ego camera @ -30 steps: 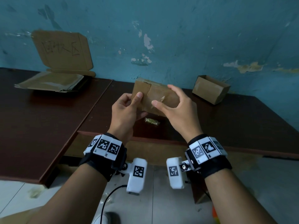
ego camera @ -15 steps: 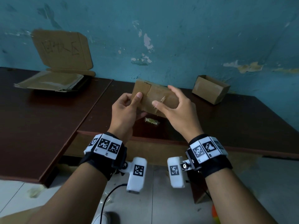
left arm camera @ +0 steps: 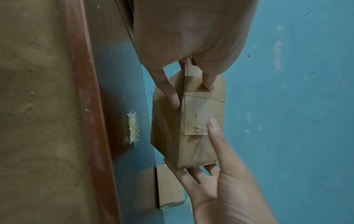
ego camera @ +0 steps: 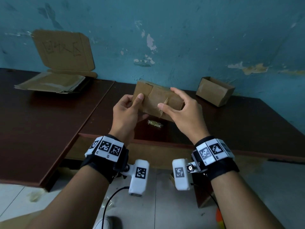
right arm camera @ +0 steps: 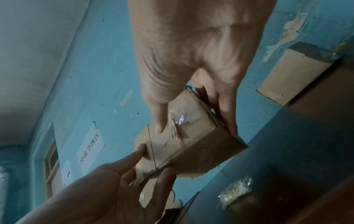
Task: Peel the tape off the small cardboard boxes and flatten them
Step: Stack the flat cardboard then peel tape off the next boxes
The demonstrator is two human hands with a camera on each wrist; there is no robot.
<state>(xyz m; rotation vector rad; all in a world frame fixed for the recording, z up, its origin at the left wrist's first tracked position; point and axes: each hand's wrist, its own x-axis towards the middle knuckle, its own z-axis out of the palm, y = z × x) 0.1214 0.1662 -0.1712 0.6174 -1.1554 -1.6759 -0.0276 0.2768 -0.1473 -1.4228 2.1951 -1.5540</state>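
Observation:
A small brown cardboard box [ego camera: 158, 100] is held above the dark table [ego camera: 247, 126] by both hands. My left hand [ego camera: 128, 111] grips its left end, thumb flat on the front face. My right hand [ego camera: 181, 111] wraps the right end, fingers behind, thumb tip against a raised edge of clear tape [ego camera: 165, 104]. In the left wrist view the box [left arm camera: 193, 128] shows wrinkled tape seams under my left hand [left arm camera: 191, 92]. The right wrist view shows glossy tape [right arm camera: 182, 119] on the box [right arm camera: 193, 145] beside my right hand's thumb [right arm camera: 160, 127].
A second small box [ego camera: 214, 91] stands open at the back right by the blue wall. A wad of peeled tape [ego camera: 155, 123] lies on the table under the hands. Flattened cardboard [ego camera: 51, 82] is stacked at the back left, below a leaning cardboard sign [ego camera: 62, 50].
My right thumb has slid slightly right, up against the raised tape edge. The box and my left hand have barely moved.

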